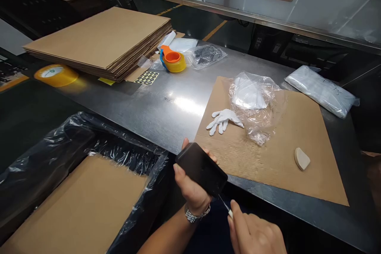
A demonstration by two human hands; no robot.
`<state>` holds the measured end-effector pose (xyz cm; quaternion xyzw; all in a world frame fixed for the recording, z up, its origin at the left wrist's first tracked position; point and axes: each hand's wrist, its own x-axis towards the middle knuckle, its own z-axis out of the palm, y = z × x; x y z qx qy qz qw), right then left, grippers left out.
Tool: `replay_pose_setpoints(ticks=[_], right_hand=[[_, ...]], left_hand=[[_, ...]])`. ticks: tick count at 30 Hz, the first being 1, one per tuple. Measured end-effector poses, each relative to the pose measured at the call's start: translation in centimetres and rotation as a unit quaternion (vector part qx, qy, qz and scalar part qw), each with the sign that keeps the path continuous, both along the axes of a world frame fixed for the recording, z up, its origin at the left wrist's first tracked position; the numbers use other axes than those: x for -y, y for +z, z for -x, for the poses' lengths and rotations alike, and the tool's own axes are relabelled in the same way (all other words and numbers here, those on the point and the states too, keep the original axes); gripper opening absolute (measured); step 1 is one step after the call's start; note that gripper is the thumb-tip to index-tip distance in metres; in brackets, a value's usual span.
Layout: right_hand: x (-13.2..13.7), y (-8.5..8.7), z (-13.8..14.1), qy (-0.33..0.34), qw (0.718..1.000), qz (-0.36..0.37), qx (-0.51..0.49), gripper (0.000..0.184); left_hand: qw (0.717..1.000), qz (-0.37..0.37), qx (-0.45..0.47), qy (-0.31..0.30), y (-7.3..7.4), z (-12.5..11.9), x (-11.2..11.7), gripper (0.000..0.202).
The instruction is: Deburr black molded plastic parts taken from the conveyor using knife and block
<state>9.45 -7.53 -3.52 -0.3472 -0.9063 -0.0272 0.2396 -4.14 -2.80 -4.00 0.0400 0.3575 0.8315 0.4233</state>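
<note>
My left hand (192, 190) is wrapped round a black rectangular case (202, 168) with rounded corners, tilted over the near edge of the table. In my right hand (256, 232), a thin-bladed tool with a white handle (230, 213) is pinched between thumb and finger. Its narrow metal tip meets the lower corner of the black case, or lies very close to it. Beyond the case, a white glove (223, 120) lies on a flat cardboard sheet (285, 158). Also on the sheet is a small beige block (302, 158) with a rounded side.
A clear plastic bag with white contents (250, 93) rests on the cardboard. A wrapped white pack (323, 87) lies at right. Stacked cardboard (104, 39), a tape dispenser (172, 58) and a yellow tape roll (56, 75) are at left. A black-lined box (80, 135) stands near left.
</note>
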Motion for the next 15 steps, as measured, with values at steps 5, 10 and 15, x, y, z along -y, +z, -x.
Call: replay_pose_setpoints(ticks=[5,10,15], right_hand=[[-0.13,0.28,0.62,-0.013,0.999,-0.034,0.011,0.025],[0.18,-0.07,0.66,-0.016,0.999,-0.037,0.021,0.025],[0.55,-0.55,0.52,-0.019,0.999,-0.034,0.037,0.022]], left_hand=[[1.0,-0.011,-0.006,0.014,-0.04,0.09,0.12,0.046],[1.0,-0.014,-0.01,0.021,-0.11,0.14,0.06,0.045],[0.999,-0.01,-0.028,0.026,0.5,-0.08,0.18,0.042]])
